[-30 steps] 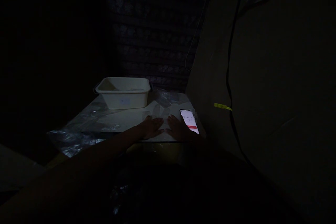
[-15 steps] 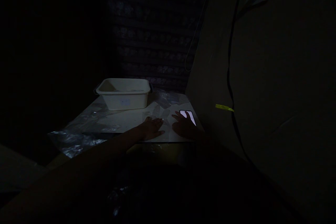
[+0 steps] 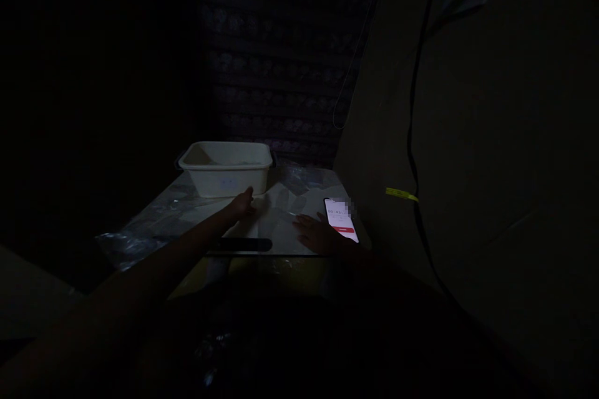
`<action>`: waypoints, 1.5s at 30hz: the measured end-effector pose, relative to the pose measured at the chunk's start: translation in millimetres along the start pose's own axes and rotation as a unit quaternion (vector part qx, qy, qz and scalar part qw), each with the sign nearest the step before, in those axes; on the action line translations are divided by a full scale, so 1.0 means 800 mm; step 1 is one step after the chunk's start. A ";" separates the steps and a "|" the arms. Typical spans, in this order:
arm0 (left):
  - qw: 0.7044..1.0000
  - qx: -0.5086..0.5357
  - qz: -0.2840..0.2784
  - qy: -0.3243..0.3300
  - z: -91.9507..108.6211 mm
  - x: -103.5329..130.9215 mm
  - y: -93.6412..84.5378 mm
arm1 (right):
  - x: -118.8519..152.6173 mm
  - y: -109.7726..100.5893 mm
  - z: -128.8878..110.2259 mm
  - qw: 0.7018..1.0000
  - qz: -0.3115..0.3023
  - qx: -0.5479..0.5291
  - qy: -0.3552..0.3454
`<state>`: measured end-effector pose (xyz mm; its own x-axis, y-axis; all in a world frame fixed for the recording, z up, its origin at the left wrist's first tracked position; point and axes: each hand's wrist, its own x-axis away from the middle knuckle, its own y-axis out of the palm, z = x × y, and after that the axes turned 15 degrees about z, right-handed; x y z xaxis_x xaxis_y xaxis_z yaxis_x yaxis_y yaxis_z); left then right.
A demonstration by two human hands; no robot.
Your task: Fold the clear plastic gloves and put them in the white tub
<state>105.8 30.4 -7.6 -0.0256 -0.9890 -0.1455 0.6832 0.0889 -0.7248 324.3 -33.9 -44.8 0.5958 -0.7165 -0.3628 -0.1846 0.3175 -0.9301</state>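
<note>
My left hand [image 3: 242, 204] is over the tabletop just in front of the cream plastic tub [image 3: 224, 182]. Its fingers look apart and nothing shows in them, though the light is dim. Lying palm down on the white tabletop [image 3: 276, 234], my right hand [image 3: 314, 234] has its fingers spread. Beside it, to the right, a phone [image 3: 341, 224] glows with a timer and a red button on its screen. Thin clear plastic [image 3: 281, 198] lies flat on the table between my hands and further back.
Crumpled clear plastic film [image 3: 119, 249] hangs over the table's left front corner. A dark strip [image 3: 243, 244] lies along the front edge. At the right rises a wall with a black cable [image 3: 412, 137] bearing a yellow tag [image 3: 401, 194]. Most surroundings are very dark.
My left hand has moved from the front of the table left and away from me, toward the tub, uncovering the dark strip. My right hand has come off the phone, whose screen now shows a timer.
</note>
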 end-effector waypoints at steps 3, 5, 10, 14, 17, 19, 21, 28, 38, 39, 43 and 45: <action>0.985 0.083 -0.043 -0.144 0.001 -0.001 -0.005 | 0.005 -0.001 0.004 1.000 -0.008 -0.012 -0.010; 0.954 0.169 -0.059 -0.241 0.006 0.000 -0.008 | 0.008 -0.002 0.006 1.000 -0.008 -0.013 -0.016; 0.902 0.291 -0.044 -0.317 0.015 0.004 -0.007 | 0.012 -0.006 0.010 1.000 -0.003 -0.016 -0.024; 0.874 0.346 -0.047 -0.338 0.016 0.004 0.000 | 0.008 -0.008 0.008 1.000 0.012 -0.020 -0.010; 0.867 0.363 -0.070 -0.333 0.013 0.002 0.004 | 0.001 -0.008 -0.002 0.999 0.028 -0.018 0.012; 0.866 0.369 -0.087 -0.326 0.011 -0.001 0.005 | -0.004 -0.006 -0.011 0.999 0.027 -0.021 0.014; 0.866 0.374 -0.099 -0.319 0.012 -0.004 0.008 | -0.006 -0.005 -0.018 0.999 0.021 -0.024 0.009; 0.882 0.342 -0.053 -0.321 0.028 -0.014 0.023 | -0.002 -0.002 -0.022 0.999 -0.002 -0.032 -0.013; 0.893 0.391 0.065 -0.214 0.021 -0.018 0.020 | -0.002 0.000 -0.020 0.999 0.005 -0.041 -0.013; 0.905 0.375 0.063 -0.189 0.018 -0.019 0.019 | -0.002 0.000 -0.019 0.999 0.007 -0.043 -0.012; 0.983 0.151 0.102 -0.009 0.005 -0.022 0.009 | -0.004 -0.001 -0.018 0.999 0.009 -0.051 -0.005; 0.985 0.001 0.116 0.127 0.000 -0.016 0.001 | -0.005 -0.006 -0.016 0.998 0.013 -0.054 0.006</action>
<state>106.6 43.0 -6.0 -0.0512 -0.8808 -0.4707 0.6937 0.3077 -0.6512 313.0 -40.1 -39.9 0.5808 -0.7164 -0.3866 -0.2832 0.2674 -0.9210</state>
